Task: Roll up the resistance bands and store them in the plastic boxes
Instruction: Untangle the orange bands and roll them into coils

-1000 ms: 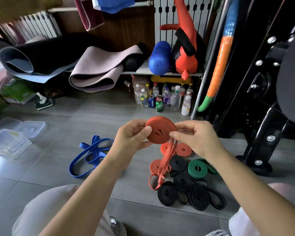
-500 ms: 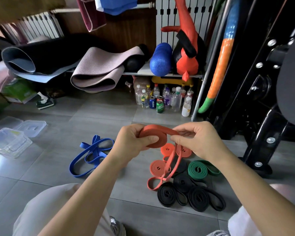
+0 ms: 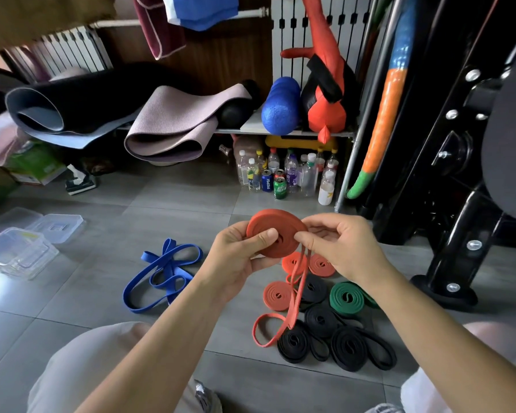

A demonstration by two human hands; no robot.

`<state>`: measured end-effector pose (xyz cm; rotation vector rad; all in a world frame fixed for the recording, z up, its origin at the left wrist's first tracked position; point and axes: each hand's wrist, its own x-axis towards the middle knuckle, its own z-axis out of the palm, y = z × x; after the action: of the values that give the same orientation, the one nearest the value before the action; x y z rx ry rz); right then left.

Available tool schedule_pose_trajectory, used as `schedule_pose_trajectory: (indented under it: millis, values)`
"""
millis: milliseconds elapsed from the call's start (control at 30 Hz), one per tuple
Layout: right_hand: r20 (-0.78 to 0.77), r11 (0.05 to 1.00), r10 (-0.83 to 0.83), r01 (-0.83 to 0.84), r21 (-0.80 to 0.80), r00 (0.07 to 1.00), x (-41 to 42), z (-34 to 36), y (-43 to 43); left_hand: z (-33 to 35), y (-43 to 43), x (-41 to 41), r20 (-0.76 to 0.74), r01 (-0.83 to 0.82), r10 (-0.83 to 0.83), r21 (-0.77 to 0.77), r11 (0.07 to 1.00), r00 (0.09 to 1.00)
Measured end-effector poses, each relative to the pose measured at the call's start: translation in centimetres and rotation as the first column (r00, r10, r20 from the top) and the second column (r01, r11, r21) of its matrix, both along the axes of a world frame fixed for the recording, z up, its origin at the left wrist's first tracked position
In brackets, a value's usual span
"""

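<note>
While the left hand (image 3: 238, 260) and right hand (image 3: 337, 245) pinch the part-wound orange band (image 3: 280, 222), finished coils (image 3: 319, 320) lie beneath it; left of it, the loose blue band (image 3: 169, 245) and empty-looking plastic boxes (image 3: 21, 251) wait.

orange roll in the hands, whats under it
Under the held orange roll, its loose tail hangs over rolled orange bands and black rolls; the right hand hides part of one.
</note>
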<state>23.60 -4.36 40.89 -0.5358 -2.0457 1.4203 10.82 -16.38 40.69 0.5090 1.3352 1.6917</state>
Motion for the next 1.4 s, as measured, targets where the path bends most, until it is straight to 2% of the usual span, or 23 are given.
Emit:
schedule_pose_trajectory:
  millis: [133, 233, 367, 400, 433, 467, 500, 533, 567, 600, 633, 667, 700, 733, 767, 833, 933, 1033, 1100, 1200, 1267, 1333, 1400]
  values:
    - [0.001, 1.000, 0.005, -0.005, -0.031, 1.000, 0.0, 0.0, -0.1, 0.0, 0.0, 0.2, 0.036, -0.009, 0.008, 0.028, 1.000, 0.999]
    - [0.023, 0.993, 0.044, -0.041, -0.115, 0.999, -0.2, -1.0, -0.8, -0.2, 0.0, 0.2, 0.104, -0.017, 0.012, 0.049, 0.999, 0.995]
    - [-0.021, 0.976, 0.044, -0.048, -0.210, 0.999, -0.3, -1.3, -1.2, 0.0, -0.2, 0.2, 0.198, 0.040, -0.053, 0.066, 0.997, 0.979]
    - [-0.014, 0.977, 0.047, -0.049, -0.210, 0.999, -0.3, -1.3, -1.0, 0.0, -0.2, 0.2, 0.190, 0.052, -0.062, 0.055, 0.997, 0.980]
    - [0.004, 0.979, 0.049, -0.047, -0.196, 0.999, -0.2, -1.2, -0.8, -0.1, -0.2, 0.1, 0.116, 0.051, -0.053, 0.024, 0.998, 0.992]
    - [0.034, 0.985, 0.044, -0.037, -0.170, 0.998, -0.2, -1.2, -0.5, -0.1, -0.2, 0.0, -0.059, 0.025, -0.027, -0.031, 0.999, 0.998]
    - [0.075, 0.991, 0.039, -0.029, -0.127, 0.996, -0.2, -1.2, -0.3, -0.1, -0.3, -0.3, -0.323, -0.037, 0.005, -0.093, 0.995, 0.946]
    - [0.129, 0.998, 0.034, -0.027, -0.052, 0.991, -0.1, -1.3, -0.2, -0.3, -0.4, -0.6, -0.608, -0.111, 0.008, -0.132, 0.985, 0.794]
    - [0.196, 0.998, 0.034, -0.043, 0.045, 0.980, 0.0, -1.4, -0.1, -0.4, -0.6, -0.9, -0.816, -0.140, -0.031, -0.137, 0.981, 0.577]
    - [0.265, 0.986, 0.035, -0.077, 0.150, 0.963, 0.0, -1.5, -0.1, -0.4, -0.8, -1.0, -0.927, -0.109, -0.084, -0.132, 0.985, 0.364]
    - [0.324, 0.965, 0.030, -0.112, 0.238, 0.946, 0.1, -1.5, -0.2, -0.5, -0.9, -1.1, -0.972, -0.043, -0.135, -0.146, 0.988, 0.190]
    - [0.353, 0.947, 0.025, -0.135, 0.291, 0.935, 0.1, -1.6, -0.3, -0.6, -1.0, -1.1, -0.981, 0.015, -0.183, -0.183, 0.983, 0.070]
    - [0.356, 0.939, 0.026, -0.145, 0.312, 0.934, 0.1, -1.5, -0.4, -0.6, -1.1, -1.0, -0.976, 0.043, -0.218, -0.217, 0.975, 0.014]
    - [0.343, 0.938, 0.031, -0.146, 0.314, 0.939, 0.1, -1.5, -0.5, -0.6, -1.3, -0.9, -0.972, 0.038, -0.234, -0.233, 0.972, 0.024]
    - [0.314, 0.944, 0.043, -0.142, 0.298, 0.948, 0.1, -1.4, -0.5, -0.4, -1.3, -0.9, -0.970, 0.019, -0.229, -0.229, 0.973, 0.080]
    - [0.231, 0.966, 0.076, -0.129, 0.223, 0.970, 0.1, -1.2, -0.4, -0.1, -1.4, -0.8, -0.952, -0.032, -0.195, -0.208, 0.978, 0.235]
    - [0.100, 0.989, 0.094, -0.104, 0.108, 0.991, 0.2, -0.5, -0.3, 0.6, -1.9, -0.5, -0.879, -0.089, -0.037, -0.089, 0.992, 0.475]
    - [-0.030, 0.988, 0.133, -0.135, -0.072, 0.991, 0.4, 0.4, -0.6, 0.9, -2.7, -0.2, -0.725, -0.149, 0.144, 0.058, 0.987, 0.674]
    - [-0.064, 0.984, 0.137, -0.143, -0.108, 0.989, 0.5, 0.5, -0.9, 1.0, -3.2, 0.2, -0.576, -0.179, 0.217, 0.124, 0.976, 0.788]
    - [-0.082, 0.988, 0.121, -0.128, -0.089, 0.989, 0.5, 0.5, -1.4, 1.0, -3.7, 1.0, -0.401, -0.256, 0.284, 0.123, 0.959, 0.871]
    - [-0.073, 0.993, 0.108, -0.112, -0.045, 0.991, 0.6, 0.5, -1.5, 1.0, -4.0, 1.4, -0.354, -0.244, 0.261, 0.094, 0.965, 0.898]
    - [-0.043, 0.993, 0.115, -0.115, -0.007, 0.992, 0.8, 0.7, -1.6, 1.4, -4.4, 1.4, -0.406, -0.165, 0.167, 0.042, 0.985, 0.898]
    - [-0.016, 0.990, 0.143, -0.143, 0.003, 0.990, 1.1, 1.0, -1.8, 2.0, -4.7, 1.0, -0.526, -0.083, 0.057, -0.027, 0.996, 0.848]
